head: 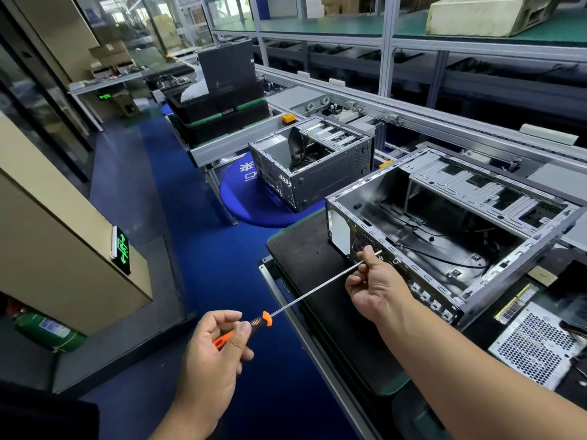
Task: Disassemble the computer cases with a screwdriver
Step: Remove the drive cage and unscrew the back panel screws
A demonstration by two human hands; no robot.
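Orange and black, the handle of the screwdriver [254,328] sat in the left hand [211,354], fingers and thumb curled round it, well out from the computer case [451,223] over the blue floor [197,242]. The long steel shaft ran up to the case's near rear panel, where the right hand [378,285] pinched it just short of the tip. That two-handed hold looked meant to steady a long, whippy shaft: one hand to turn, the other to guide the tip onto a screw in the panel. Whether the tip was seated in a screw could not be told.

The case lay open side up on the black mat [305,249], its rear panel set back from the mat's near edge, so bare mat lay between panel and drop. Beside the case's right end, a perforated metal unit [536,347] lay close by, crowding that side. A second open case [313,163] stood beyond it, well apart. The freest room was on the floor side of the case, where the shaft approached.
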